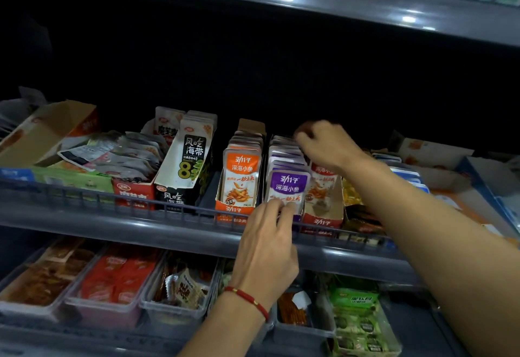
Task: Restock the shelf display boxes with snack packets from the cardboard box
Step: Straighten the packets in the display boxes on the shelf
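Left hand (268, 240) reaches up from below, red string bracelet (247, 299) on the wrist, fingers curled with the fingertips (281, 207) pinching the bottom edge of the front purple packet (287, 187). That packet stands upright at the front of the purple row (285, 154), which fills its display box; the box itself is mostly hidden behind the shelf rail (168, 210). Right hand (323, 145) comes in from the right across the shelf, knuckles up, fingers bent down onto the back of the same purple row, touching the packet tops; whether it actually grips one or just presses them, cannot tell, fingertips are hidden and blurred. So both hands bracket the purple row, left at the front, right at the rear. Orange packet row (243, 176) sits just beside it on the left in an orange display box (233, 211). Red-and-white display box (323, 217) is just right, under the right forearm. Black-and-white seaweed box (185, 171) further left, loose packets (126, 156) piled beyond it. Lower shelf holds clear bins (174, 314) of other snacks.
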The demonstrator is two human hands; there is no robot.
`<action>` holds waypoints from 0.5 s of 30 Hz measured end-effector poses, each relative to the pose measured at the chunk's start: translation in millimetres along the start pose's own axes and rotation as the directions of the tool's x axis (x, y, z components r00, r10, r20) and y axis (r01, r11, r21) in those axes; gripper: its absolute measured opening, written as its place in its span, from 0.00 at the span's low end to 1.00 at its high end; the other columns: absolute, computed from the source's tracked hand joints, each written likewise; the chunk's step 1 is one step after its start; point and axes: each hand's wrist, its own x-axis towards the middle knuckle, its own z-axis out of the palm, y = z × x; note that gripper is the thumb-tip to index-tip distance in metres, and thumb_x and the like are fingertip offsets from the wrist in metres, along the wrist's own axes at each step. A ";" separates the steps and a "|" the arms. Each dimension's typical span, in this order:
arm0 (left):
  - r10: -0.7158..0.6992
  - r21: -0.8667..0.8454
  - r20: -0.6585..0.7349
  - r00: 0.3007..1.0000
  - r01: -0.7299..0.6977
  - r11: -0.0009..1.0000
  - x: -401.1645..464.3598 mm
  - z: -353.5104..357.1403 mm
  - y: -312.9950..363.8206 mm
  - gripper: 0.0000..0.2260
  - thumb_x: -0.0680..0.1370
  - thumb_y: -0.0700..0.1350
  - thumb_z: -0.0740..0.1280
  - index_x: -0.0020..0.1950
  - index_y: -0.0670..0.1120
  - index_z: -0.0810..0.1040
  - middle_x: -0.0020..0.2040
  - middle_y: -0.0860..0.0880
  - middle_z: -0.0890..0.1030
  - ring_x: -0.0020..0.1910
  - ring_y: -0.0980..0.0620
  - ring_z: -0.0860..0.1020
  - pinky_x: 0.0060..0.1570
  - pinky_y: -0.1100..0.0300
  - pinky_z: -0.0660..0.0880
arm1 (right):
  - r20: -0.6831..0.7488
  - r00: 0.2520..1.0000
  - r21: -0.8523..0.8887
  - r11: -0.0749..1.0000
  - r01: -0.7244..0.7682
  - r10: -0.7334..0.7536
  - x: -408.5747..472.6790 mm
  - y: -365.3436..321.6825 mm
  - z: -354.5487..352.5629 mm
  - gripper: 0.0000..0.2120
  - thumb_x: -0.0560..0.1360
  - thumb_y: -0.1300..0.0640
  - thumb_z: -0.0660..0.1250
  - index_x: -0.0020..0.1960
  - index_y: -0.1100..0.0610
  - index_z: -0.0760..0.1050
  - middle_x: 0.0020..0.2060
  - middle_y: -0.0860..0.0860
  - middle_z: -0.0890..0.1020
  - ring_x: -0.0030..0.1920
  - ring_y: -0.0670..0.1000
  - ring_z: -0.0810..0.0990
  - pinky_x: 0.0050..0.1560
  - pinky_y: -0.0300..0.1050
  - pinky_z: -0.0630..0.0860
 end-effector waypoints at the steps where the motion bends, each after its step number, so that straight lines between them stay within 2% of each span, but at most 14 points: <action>1: -0.012 -0.015 0.015 1.000 0.012 1.000 -0.6 -1.2 0.9 0.31 0.77 0.42 0.70 0.78 0.48 0.64 0.73 0.50 0.66 0.74 0.51 0.63 0.75 0.60 0.56 | 0.016 0.997 -0.051 0.996 -0.077 0.078 12.7 -3.2 -1.2 0.16 0.83 0.46 0.59 0.62 0.55 0.78 0.55 0.56 0.82 0.50 0.54 0.80 0.49 0.47 0.77; 3: -0.027 -0.045 0.010 1.000 0.028 0.999 -0.4 -2.0 0.7 0.31 0.78 0.42 0.69 0.80 0.49 0.61 0.75 0.52 0.63 0.76 0.53 0.60 0.73 0.63 0.51 | 0.075 0.979 -0.159 0.971 -0.177 0.191 34.1 -10.9 0.8 0.21 0.81 0.41 0.60 0.65 0.54 0.75 0.60 0.56 0.79 0.58 0.57 0.78 0.56 0.51 0.75; 6: -0.037 -0.079 0.001 0.999 0.037 0.996 0.1 -1.0 0.0 0.32 0.78 0.41 0.69 0.80 0.49 0.61 0.75 0.52 0.63 0.76 0.53 0.60 0.72 0.63 0.55 | 0.107 0.974 -0.288 0.944 -0.160 0.197 56.2 -22.4 2.0 0.22 0.78 0.38 0.63 0.60 0.54 0.77 0.61 0.56 0.80 0.61 0.60 0.78 0.55 0.54 0.73; 8: -0.037 -0.096 0.012 0.999 0.038 0.995 -0.3 0.7 -0.7 0.31 0.78 0.42 0.69 0.80 0.48 0.61 0.75 0.52 0.63 0.75 0.53 0.61 0.74 0.60 0.59 | 0.145 0.966 -0.321 0.934 -0.157 0.212 69.5 -22.8 10.4 0.24 0.78 0.38 0.64 0.62 0.55 0.77 0.61 0.56 0.80 0.63 0.61 0.77 0.58 0.56 0.73; 10: -0.042 -0.110 0.022 0.999 0.044 0.993 -0.8 1.5 -1.3 0.30 0.78 0.43 0.68 0.79 0.48 0.62 0.74 0.52 0.63 0.75 0.53 0.61 0.75 0.56 0.64 | 0.139 0.961 -0.300 0.935 -0.188 0.238 79.8 -19.3 24.0 0.32 0.73 0.33 0.66 0.69 0.51 0.73 0.64 0.54 0.78 0.64 0.61 0.76 0.63 0.59 0.73; 12: -0.050 -0.114 0.025 0.998 0.053 0.992 -1.1 1.4 -0.9 0.30 0.79 0.45 0.67 0.80 0.50 0.60 0.75 0.52 0.61 0.75 0.53 0.60 0.75 0.57 0.64 | 0.087 0.962 -0.249 0.941 -0.229 0.257 86.5 -17.9 36.5 0.40 0.66 0.27 0.66 0.72 0.45 0.68 0.67 0.53 0.76 0.64 0.61 0.75 0.63 0.61 0.73; 15: -0.051 -0.135 0.013 0.999 0.052 0.989 0.3 0.2 0.0 0.30 0.80 0.45 0.66 0.80 0.51 0.58 0.75 0.53 0.59 0.75 0.54 0.58 0.74 0.59 0.60 | 0.083 0.966 -0.243 0.945 -0.219 0.245 95.6 -16.4 45.5 0.37 0.67 0.29 0.67 0.72 0.44 0.69 0.65 0.51 0.77 0.63 0.60 0.75 0.62 0.61 0.74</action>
